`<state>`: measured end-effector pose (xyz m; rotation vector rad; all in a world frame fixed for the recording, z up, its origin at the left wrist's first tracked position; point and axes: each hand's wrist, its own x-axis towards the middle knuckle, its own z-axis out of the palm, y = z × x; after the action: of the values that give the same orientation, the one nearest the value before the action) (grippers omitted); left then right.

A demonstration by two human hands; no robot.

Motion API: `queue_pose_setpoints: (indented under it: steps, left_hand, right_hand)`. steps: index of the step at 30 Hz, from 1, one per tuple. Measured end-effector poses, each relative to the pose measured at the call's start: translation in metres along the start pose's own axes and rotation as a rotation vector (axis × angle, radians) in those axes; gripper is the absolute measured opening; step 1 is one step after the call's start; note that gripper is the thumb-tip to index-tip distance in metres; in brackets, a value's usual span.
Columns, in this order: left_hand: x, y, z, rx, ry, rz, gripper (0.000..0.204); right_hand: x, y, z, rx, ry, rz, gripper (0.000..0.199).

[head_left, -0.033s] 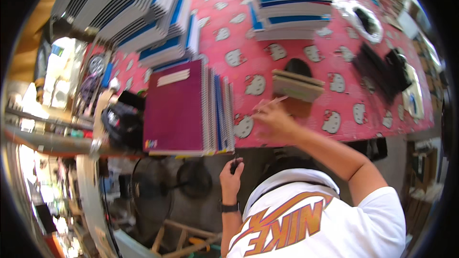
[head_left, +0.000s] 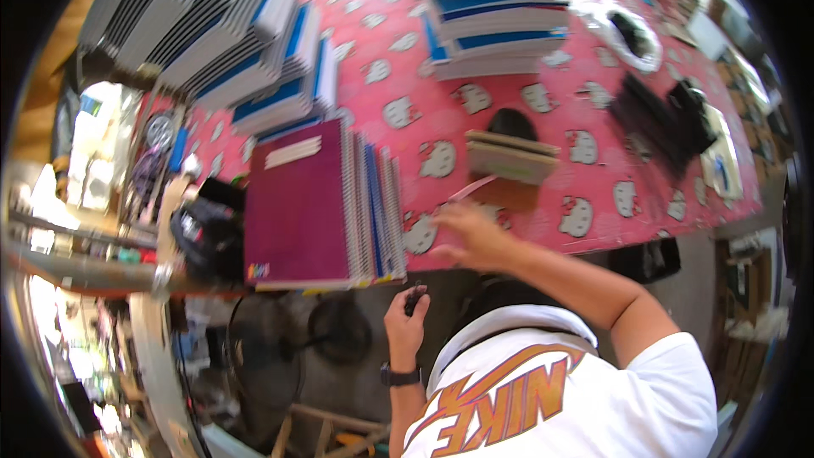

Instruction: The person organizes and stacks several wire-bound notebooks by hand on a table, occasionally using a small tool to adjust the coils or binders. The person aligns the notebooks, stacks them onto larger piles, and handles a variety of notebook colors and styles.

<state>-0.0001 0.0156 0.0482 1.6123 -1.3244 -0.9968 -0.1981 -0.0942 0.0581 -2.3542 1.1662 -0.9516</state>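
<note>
At the near table edge, a stack of spiral notebooks [head_left: 297,212] with a purple cover on top has its coils facing right. My left hand [head_left: 405,326] is just below the stack's near right corner, closed round a small black object [head_left: 414,298] whose kind I cannot make out. Over the table, right of the coils, reaches my right hand [head_left: 476,236]. From its fingers sticks out a thin pale-pink stick [head_left: 475,187]; its thumb stands apart. Beyond that hand, a small brown-and-cream block [head_left: 510,159] is beside a dark rounded object [head_left: 512,125].
Tall piles of books [head_left: 212,34] rise at the far left, and another pile [head_left: 496,30] at the back. On the right of the pink patterned table [head_left: 585,174] are a black object [head_left: 657,127] and a white-rimmed roll [head_left: 627,38]. A fan [head_left: 339,331] stands below.
The whole view has shifted a little left and down. My right hand has drawn slightly nearer to me, its thumb spreading from the fingers. My left hand keeps the small black object.
</note>
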Motion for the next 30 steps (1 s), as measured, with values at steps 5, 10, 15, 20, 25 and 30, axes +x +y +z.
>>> queue_pose_setpoints:
  steps: [5, 10, 15, 20, 25, 30]
  left_hand:
    - [0.025, 0.081, 0.044, 0.302, -0.228, 0.357, 0.030]
    - [0.037, 0.127, 0.097, 0.518, -0.380, 0.646, 0.047]
    - [0.049, 0.130, 0.154, 0.371, -0.460, 0.946, 0.038]
    - [0.065, 0.155, 0.164, 0.243, -0.444, 0.881, 0.028]
    - [0.076, 0.156, 0.170, 0.293, -0.314, 0.755, 0.023]
    - [0.076, 0.166, 0.187, 0.315, -0.106, 0.479, 0.022]
  right_hand:
    - [-0.058, 0.002, 0.020, 2.137, -0.231, 0.862, 0.045]
    - [-0.075, 0.026, -0.009, 2.162, 0.385, 0.983, 0.030]
    - [-0.093, 0.056, -0.065, 2.243, 0.645, 0.870, 0.035]
    - [-0.095, 0.129, -0.201, 1.683, 1.161, 0.636, 0.037]
    - [-0.078, 0.272, -0.356, 0.441, 1.333, 0.419, 0.039]
    - [-0.020, 0.407, -0.407, -0.734, 0.991, 0.626, 0.032]
